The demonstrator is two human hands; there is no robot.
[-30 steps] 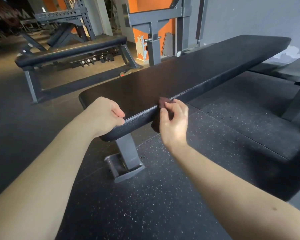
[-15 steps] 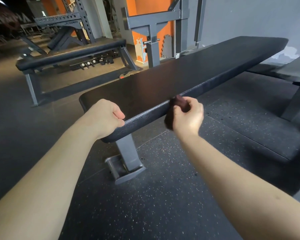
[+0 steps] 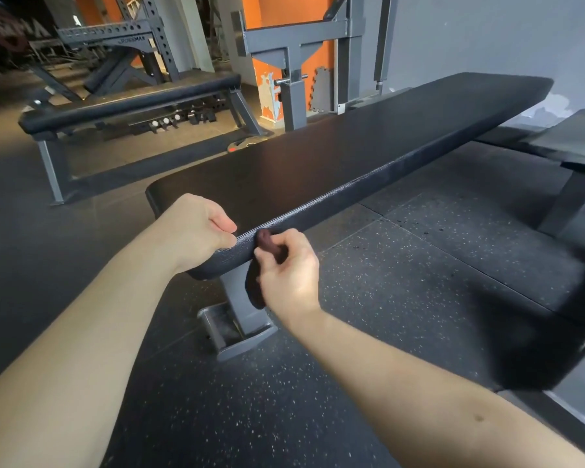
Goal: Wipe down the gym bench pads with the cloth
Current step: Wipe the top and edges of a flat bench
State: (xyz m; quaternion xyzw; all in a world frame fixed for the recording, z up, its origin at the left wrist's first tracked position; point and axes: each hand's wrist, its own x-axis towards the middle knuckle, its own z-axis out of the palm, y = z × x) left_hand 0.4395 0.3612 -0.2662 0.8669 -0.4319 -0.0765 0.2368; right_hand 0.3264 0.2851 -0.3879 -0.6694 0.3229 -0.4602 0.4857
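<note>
Cloth (image 3: 254,289) pinched in my right hand (image 3: 289,275), against pad (image 3: 352,163) side edge; just slid back toward near end, beside my left hand (image 3: 196,228), fist curled empty atop pad. Edge pass likely nearly done.

The bench pad (image 3: 335,157) has a black leather-like cover, matt on top and pebbled with a faint sheen along its side edge. The cloth (image 3: 267,243) looks soft, dull and dark maroon. The bench leg (image 3: 233,298) and the rack (image 3: 294,38) behind it are smooth grey painted metal with a satin finish, and the floor (image 3: 402,298) is matt black rubber flecked with pale specks.
</note>
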